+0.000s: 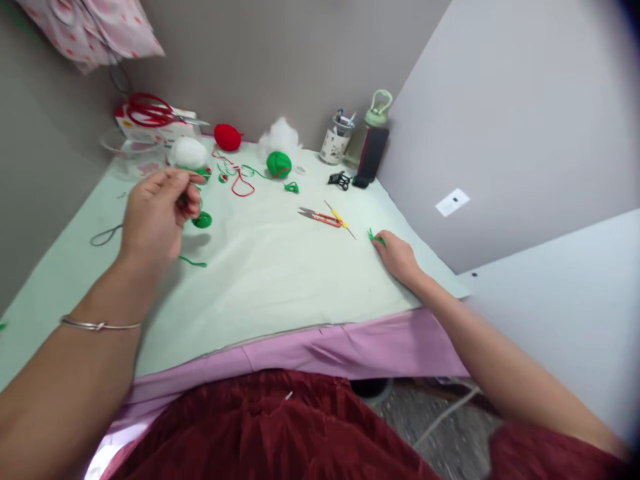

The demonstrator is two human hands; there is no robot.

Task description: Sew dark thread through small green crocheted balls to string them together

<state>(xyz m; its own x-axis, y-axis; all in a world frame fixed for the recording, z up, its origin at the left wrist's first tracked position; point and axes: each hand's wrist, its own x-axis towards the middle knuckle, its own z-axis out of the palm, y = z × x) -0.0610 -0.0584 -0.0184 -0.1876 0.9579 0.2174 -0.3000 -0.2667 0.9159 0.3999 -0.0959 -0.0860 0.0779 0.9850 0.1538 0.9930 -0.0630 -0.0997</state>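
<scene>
My left hand (160, 207) is raised over the left part of the table, thumb and fingers pinched on what looks like green yarn. A small round green crocheted piece (202, 220) shows just below its fingers, partly hidden by them. A green yarn tail (193, 262) shows beneath that hand. On the right side of the table, my right hand (395, 255) is closed on a bit of green yarn (371, 235) that pokes out past its fingertips. Red-handled thread snips (320, 217) and a yellow crochet hook (340, 219) lie crossed between the hands.
At the back are a red yarn ball (228, 137), white yarn ball (189, 153), green yarn ball (279, 165) and white stuffing (281, 137). Red scissors (150, 111) rest on a box. A pen cup (337, 140), bottle (377, 113) and black-red object (371, 157) stand back right.
</scene>
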